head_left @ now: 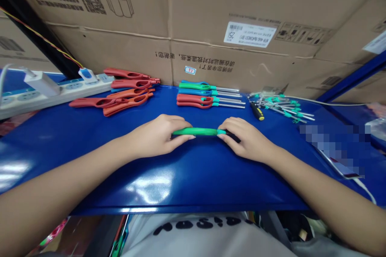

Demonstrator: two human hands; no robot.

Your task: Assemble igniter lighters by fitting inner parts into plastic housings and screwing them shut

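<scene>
My left hand [164, 134] is closed around one end of a green long-neck lighter handle [197, 131], held level just above the blue table. At its other end, my right hand [244, 138] pinches the teal collar and a black piece [233, 135] next to it. The fingers hide most of that black piece, so its kind cannot be made out. Behind my hands lies a row of long-neck lighters [196, 100] in red, blue and green, their metal tubes pointing right. Several red and orange lighter handles [129, 84] without tubes lie to the left.
A pile of metal tubes with teal collars [286, 106] lies at the back right, beside a black-and-yellow screwdriver [257, 111]. A phone [340, 164] with a cable rests at the right. At the left stands a white power strip [60, 92]. A large cardboard box [199, 20] walls off the back.
</scene>
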